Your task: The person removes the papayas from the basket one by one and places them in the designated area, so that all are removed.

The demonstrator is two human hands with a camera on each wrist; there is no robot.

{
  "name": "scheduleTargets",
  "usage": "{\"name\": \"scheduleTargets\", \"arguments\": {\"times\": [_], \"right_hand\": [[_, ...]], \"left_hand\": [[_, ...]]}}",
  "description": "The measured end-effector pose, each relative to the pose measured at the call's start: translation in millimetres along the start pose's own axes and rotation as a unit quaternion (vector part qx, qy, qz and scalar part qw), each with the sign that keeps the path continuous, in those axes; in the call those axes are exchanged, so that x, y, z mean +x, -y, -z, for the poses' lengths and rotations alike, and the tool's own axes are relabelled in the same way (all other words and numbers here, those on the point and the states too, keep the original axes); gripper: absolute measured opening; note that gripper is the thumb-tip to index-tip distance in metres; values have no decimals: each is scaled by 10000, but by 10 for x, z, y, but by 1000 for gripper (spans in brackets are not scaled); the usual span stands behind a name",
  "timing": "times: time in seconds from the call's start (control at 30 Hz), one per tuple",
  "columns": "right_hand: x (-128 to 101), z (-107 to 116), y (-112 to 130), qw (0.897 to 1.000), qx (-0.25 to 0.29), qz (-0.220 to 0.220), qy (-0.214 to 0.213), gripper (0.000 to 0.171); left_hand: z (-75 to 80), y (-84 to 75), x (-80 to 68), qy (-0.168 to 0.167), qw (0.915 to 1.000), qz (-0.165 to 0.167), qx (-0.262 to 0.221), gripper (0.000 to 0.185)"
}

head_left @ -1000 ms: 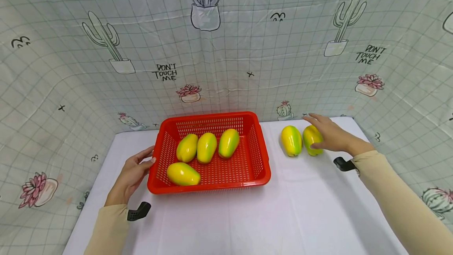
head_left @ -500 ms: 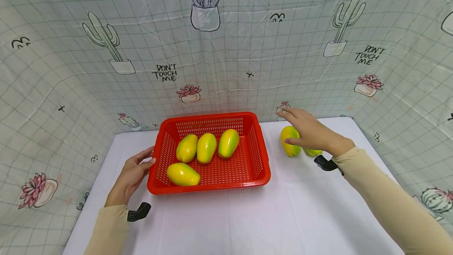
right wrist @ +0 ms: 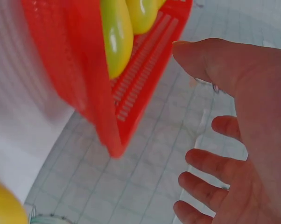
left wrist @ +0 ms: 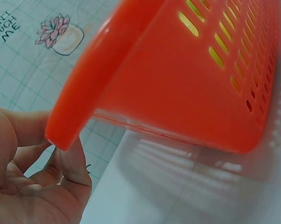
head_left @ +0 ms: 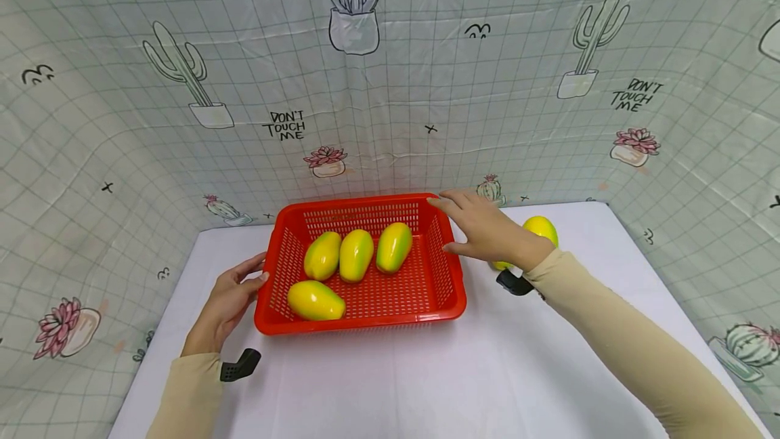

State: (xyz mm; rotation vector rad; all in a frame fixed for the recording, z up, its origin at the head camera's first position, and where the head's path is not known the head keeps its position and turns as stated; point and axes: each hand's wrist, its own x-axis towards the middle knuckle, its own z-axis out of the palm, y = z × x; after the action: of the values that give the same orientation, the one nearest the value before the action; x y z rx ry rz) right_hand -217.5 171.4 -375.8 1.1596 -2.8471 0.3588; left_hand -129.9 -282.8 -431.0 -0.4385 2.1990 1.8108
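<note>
A red perforated plastic basket [head_left: 390, 321] stands on the white table with several glossy yellow-green mangoes [head_left: 393, 247] inside. At its left end my left hand [head_left: 224, 303] pinches the rim between thumb and fingers, as the left wrist view also shows. My right hand [head_left: 495, 230] hovers by the basket's right rim, fingers spread and nothing in them. In the right wrist view a gap shows between the thumb [right wrist: 196, 56] and the basket wall [right wrist: 96, 74]. Two mangoes lie right of the basket: one [head_left: 542, 227] partly behind the right wrist, the other [head_left: 501, 265] mostly hidden under that hand.
A pale grid-patterned cloth [head_left: 396, 87] with cactus drawings rises behind the table and along both sides. White cloth [head_left: 390, 385] covers the tabletop in front of the basket. Each wrist carries a small black camera mount [head_left: 240, 365].
My right hand has moved left, from over the far right mango, past the nearer one, to the basket's right rim. Left hand, basket and mangoes have stayed in place.
</note>
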Motion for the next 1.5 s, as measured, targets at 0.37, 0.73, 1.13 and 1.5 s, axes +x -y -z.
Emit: {"name": "scheduleTargets", "arguments": {"times": [0.37, 0.73, 1.13, 1.5], "right_hand": [[296, -202, 203, 9988, 19, -188, 459, 85], [495, -306, 340, 9970, -194, -447, 607, 88], [661, -453, 458, 9909, -553, -760, 967, 89], [771, -569, 527, 9822, -785, -988, 1391, 96]], "left_hand": [[15, -8, -11, 12, 10000, 39, -20, 62], [-6, -36, 4, -17, 9999, 108, -32, 62], [2, -22, 24, -55, 9999, 126, -50, 62], [3, -10, 10, -48, 9999, 86, -27, 61]]}}
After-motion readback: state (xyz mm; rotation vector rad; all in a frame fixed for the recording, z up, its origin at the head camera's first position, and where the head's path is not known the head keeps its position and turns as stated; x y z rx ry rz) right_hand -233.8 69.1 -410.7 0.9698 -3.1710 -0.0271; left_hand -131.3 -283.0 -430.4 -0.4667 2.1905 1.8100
